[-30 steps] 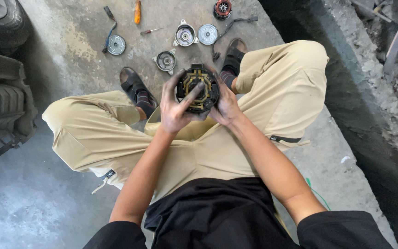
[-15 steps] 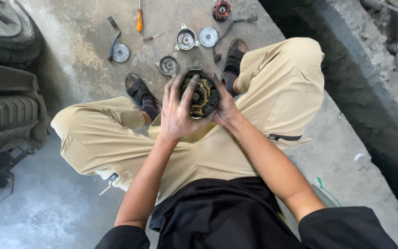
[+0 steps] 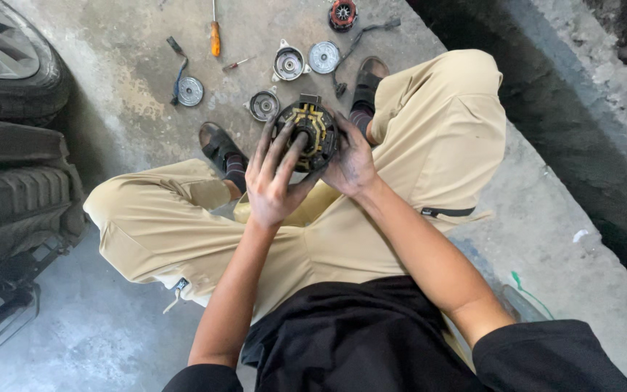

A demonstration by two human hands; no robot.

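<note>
Here, the left hand [image 3: 276,178] and right hand [image 3: 351,161] clasp a round black motor part [image 3: 312,132]. Its underside is hidden by both palms. Tyres [image 3: 16,69] are cut off at the left edge.

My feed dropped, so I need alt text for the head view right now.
Seated on a concrete floor, a person grips a round black motor part with brass-coloured contacts in both grimy hands, left hand across its face, right hand at its side. Pulleys and round housings, a screwdriver and stacked tyres surround them.

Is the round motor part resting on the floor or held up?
Held up: both hands, left hand and right hand, grip the round motor part above the lap.
</note>
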